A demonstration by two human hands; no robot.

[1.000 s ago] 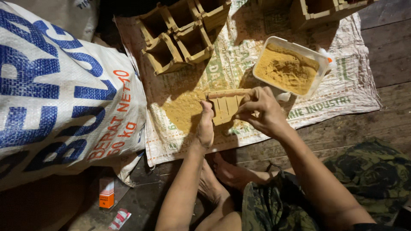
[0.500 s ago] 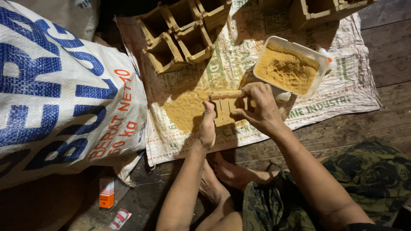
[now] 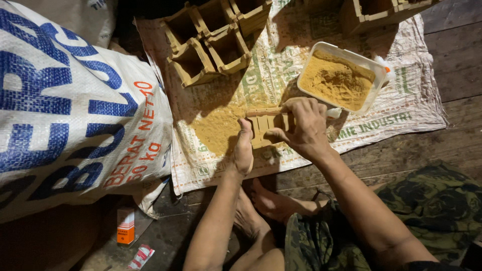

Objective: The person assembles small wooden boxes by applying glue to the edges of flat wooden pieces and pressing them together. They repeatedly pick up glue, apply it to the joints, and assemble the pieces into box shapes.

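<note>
A small wooden box-shaped piece (image 3: 266,126) lies on a woven plastic sheet (image 3: 401,108), over a patch of yellow-brown powder (image 3: 216,128). My left hand (image 3: 244,148) presses flat against its left side. My right hand (image 3: 301,125) grips its right end, with the fingers curled over the top edge. A white rectangular tub (image 3: 337,79) full of the same powder stands just beyond my right hand. My bare feet (image 3: 271,206) rest on the dark wooden floor below the sheet.
A cluster of open wooden boxes (image 3: 213,37) stands at the top of the sheet, and more boxes (image 3: 381,10) at the top right. A big white woven sack (image 3: 70,110) with blue and orange print fills the left. A small orange carton (image 3: 125,226) lies on the floor.
My right hand has shifted slightly along the top of the wooden piece, toward its right end. The left hand stays pressed against it.
</note>
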